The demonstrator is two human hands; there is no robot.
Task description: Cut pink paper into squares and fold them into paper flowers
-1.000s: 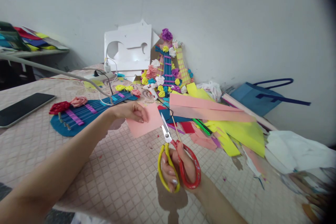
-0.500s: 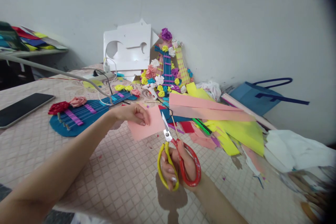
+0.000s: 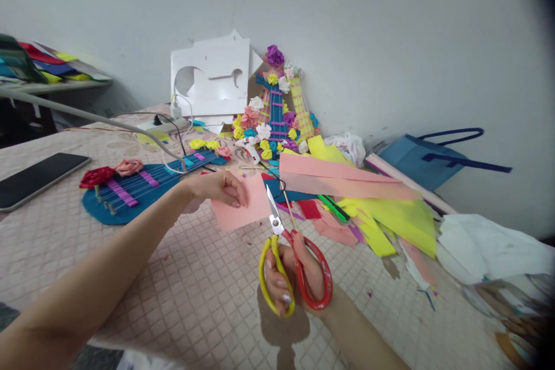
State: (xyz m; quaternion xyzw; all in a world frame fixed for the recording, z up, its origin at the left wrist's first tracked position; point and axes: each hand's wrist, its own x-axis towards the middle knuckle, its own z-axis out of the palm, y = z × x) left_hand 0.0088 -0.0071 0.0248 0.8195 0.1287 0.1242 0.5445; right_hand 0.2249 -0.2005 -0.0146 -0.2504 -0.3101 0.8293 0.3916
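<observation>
Between the fingertips of my left hand [image 3: 219, 187] is a piece of pink crepe paper [image 3: 247, 208], roughly square and held just above the table. My right hand [image 3: 299, 274] grips scissors [image 3: 276, 224] with one yellow and one red handle, fingers through the loops. Their blades point up and away from me, beside the paper's right edge. Left of my left hand lies a blue guitar-shaped craft [image 3: 162, 188] with purple strips, strings and crepe flowers. A wooden stick [image 3: 288, 206] lies just beyond the scissors.
Pink paper strips [image 3: 342, 176], yellow paper [image 3: 403, 222] and a green cutter [image 3: 333, 208] lie at right. A glue gun [image 3: 248, 149] sits before flowered crafts [image 3: 277, 110] at the wall. A phone [image 3: 43, 180] lies left, a blue bag [image 3: 420, 159] far right.
</observation>
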